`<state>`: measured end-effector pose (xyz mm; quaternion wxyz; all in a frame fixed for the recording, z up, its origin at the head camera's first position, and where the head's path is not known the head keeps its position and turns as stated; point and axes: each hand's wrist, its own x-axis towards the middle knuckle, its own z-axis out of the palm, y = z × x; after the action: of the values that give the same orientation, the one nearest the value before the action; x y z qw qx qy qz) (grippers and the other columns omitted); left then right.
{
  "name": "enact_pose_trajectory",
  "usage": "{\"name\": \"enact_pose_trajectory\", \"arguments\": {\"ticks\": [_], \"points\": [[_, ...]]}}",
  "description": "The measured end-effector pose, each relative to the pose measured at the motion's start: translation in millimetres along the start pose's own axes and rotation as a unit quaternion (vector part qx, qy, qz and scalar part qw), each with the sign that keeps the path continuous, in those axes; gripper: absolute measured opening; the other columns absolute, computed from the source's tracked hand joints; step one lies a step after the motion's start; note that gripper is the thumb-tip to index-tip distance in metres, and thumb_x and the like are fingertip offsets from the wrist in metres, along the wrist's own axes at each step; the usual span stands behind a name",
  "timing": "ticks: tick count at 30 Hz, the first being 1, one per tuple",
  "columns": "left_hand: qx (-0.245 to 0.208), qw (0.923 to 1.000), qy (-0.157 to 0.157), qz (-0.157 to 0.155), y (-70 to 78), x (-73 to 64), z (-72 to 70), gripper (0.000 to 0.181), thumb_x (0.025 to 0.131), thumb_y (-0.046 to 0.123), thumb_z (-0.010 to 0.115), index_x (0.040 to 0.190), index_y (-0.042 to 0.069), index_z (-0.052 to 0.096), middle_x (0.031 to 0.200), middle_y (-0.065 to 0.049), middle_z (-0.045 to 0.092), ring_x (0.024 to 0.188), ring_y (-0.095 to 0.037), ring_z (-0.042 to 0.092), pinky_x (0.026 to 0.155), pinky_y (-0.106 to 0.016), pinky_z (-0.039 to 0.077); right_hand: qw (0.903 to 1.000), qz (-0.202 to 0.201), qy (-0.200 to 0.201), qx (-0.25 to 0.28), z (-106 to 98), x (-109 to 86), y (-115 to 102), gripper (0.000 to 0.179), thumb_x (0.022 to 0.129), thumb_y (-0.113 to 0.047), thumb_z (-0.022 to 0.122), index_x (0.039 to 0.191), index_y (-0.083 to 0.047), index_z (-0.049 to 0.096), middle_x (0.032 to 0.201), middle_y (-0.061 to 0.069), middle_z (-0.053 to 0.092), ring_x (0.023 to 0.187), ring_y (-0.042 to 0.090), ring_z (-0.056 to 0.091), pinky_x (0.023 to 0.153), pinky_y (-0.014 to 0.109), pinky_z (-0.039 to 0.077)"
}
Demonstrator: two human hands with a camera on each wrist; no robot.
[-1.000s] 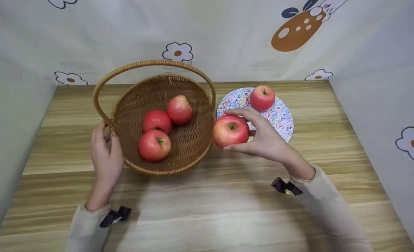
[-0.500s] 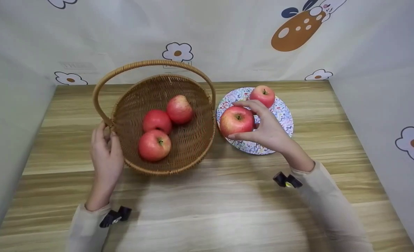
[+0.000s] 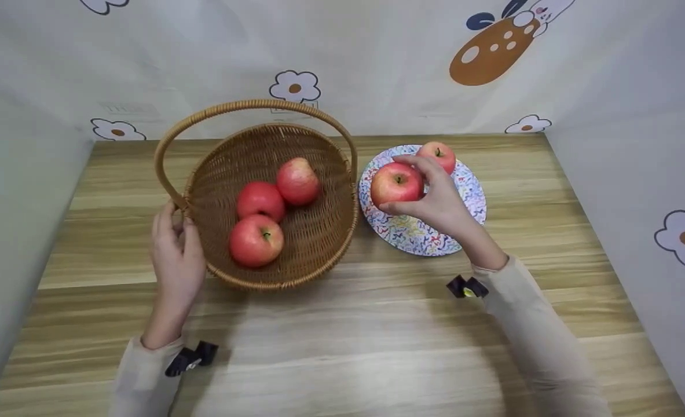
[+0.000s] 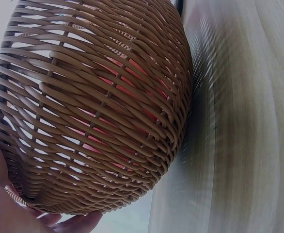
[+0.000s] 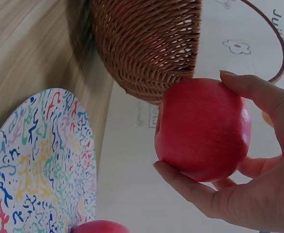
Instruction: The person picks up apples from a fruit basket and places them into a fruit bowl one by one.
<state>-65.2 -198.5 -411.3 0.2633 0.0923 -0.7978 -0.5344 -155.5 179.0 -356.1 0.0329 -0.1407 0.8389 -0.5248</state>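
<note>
A red apple is gripped between the thumb and fingers of my right hand, above the colourful patterned plate. The right wrist view shows this apple raised clear of the plate. Another apple rests at the plate's back, partly covered by my fingers. My left hand grips the left rim of a brown wicker basket, near the base of its handle. Inside the basket lie three red apples. In the left wrist view, their red shows through the weave.
The basket's tall arched handle rises over its back side. A wood-grain table carries everything. Pale walls printed with flowers and a brown cartoon shape enclose the back and sides.
My right hand has moved away from the basket's right rim, back and slightly right over the plate, with the apple in it. My left hand and the basket have stayed still.
</note>
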Motion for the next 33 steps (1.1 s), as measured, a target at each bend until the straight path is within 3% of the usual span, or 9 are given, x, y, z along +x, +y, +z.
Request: {"name": "enact_pose_trajectory", "arguments": {"ticks": [14,22,33], "points": [[-0.007,1.0000,0.000,0.004,-1.5,-0.1,-0.4,0.042,0.102,-0.006,0.042,0.142,-0.015,0.052,0.132,-0.031,0.055,0.116,-0.049,0.062,0.094,-0.009,0.049,0.9985,0.018,0.050,-0.009,8,24.1,17,0.080,0.073,-0.001,0.092,0.144,0.006,0.055,0.145,0.023,0.052,0.131,0.034,0.053,0.112,0.044,0.049],[-0.006,0.9999,-0.004,-0.010,1.7,-0.4,0.4,0.045,0.101,-0.006,0.041,0.143,-0.014,0.052,0.132,-0.027,0.056,0.106,-0.033,0.060,0.085,-0.010,0.048,0.9963,0.022,0.075,-0.037,12,34.4,23,0.082,0.072,-0.005,0.093,0.144,0.005,0.056,0.143,0.024,0.053,0.130,0.034,0.053,0.112,0.044,0.048],[-0.012,0.9999,0.000,-0.002,-0.6,-0.2,0.6,0.043,0.102,-0.007,0.041,0.142,-0.015,0.052,0.131,-0.029,0.056,0.117,-0.044,0.062,0.092,-0.010,0.048,0.9924,0.029,0.105,-0.057,15,54.7,36,0.082,0.072,-0.008,0.094,0.143,0.006,0.057,0.142,0.026,0.056,0.134,0.038,0.050,0.118,0.043,0.042]]}}
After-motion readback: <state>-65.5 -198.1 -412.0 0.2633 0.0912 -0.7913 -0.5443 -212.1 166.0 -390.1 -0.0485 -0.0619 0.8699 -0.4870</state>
